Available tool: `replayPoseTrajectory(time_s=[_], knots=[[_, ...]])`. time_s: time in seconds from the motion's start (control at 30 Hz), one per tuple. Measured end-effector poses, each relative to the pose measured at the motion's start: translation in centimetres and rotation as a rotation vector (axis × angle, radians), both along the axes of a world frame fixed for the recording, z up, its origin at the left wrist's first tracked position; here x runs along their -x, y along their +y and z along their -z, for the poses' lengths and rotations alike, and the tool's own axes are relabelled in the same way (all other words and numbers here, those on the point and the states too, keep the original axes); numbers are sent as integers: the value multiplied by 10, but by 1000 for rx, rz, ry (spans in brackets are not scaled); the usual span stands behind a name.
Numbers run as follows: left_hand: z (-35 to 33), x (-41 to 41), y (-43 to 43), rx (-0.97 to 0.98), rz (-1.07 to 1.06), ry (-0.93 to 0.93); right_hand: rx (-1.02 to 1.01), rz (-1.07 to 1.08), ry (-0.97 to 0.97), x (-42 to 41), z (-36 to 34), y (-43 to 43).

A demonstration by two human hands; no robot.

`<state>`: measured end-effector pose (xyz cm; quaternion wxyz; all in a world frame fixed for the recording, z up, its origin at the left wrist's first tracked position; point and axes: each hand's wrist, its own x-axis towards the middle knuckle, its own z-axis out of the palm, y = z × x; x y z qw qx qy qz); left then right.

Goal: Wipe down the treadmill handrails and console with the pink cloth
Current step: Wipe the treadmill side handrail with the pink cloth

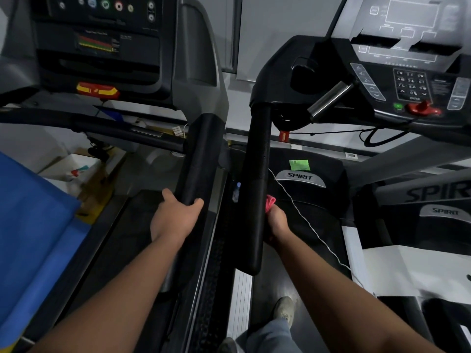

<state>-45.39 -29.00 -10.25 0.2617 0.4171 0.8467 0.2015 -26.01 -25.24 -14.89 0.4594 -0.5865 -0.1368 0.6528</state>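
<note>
Nearest: a grey trouser leg and a worn pale shoe [284, 308] on the dark belt, beside a ribbed metal side strip [240, 301].

Both forearms are bare.

Left hand [175, 220]: fingers and thumb curled round the lower end of the neighbouring handrail [196, 161], a thick black tube with a matte, foam-like skin.

Right hand [277, 221]: closed round the pink cloth [270, 203] and holding it against the right side of the handrail [256, 187]. This rail is a long black padded bar with a rounded end. Only a small crumpled fold of the cloth shows above the knuckles, bright pink and soft-looking. The rest is hidden by the hand and the rail.

A thin white cord [305, 220] runs slantwise past the right wrist. A blurred small clear bottle with a blue cap [236, 192] lies in the gap between the two rails.

Further on is the black motor hood with a silver badge reading "SPIRIT" [300, 177], a green sticker [299, 164] just above it. A second "SPIRIT" badge [444, 211] sits on the machine to the right.

Far right is the console [407, 80]: glossy black, with a number keypad, arrow keys, a green button [398, 106] and a red safety key [423, 108]. A chrome grip bar [328, 101] juts out at its left. The small lettering is too blurred to read.

Far left is the neighbouring console [102, 47], with round coloured buttons and a red-and-yellow stop tab [98, 90]. A blue sheet [33, 225] lies at the left edge.
</note>
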Motion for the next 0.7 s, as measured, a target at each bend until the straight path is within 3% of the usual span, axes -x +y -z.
replayPoseTrajectory(time_s=[0.13, 0.23, 0.37, 0.43, 0.5, 0.6, 0.7], knots=[[-2, -2, -1, -5, 1, 13, 84, -76, 117, 4, 5, -6], [-2, -1, -1, 0, 1, 11, 70, -125, 23, 0, 5, -6], [1, 1, 0, 8, -5, 12, -116, -183, -430, -16, -20, -3], [1, 1, 1, 7, 0, 20, -234, -185, -509, -21, -40, -3], [2, 1, 1, 6, 4, 24, -342, -266, -666, -16, -56, -2], [2, 0, 0, 4, 4, 24, -467, -439, -1072, -1, -62, -4], [2, 0, -1, -3, 5, 14, -587, -543, -1302, 5, -53, -14]])
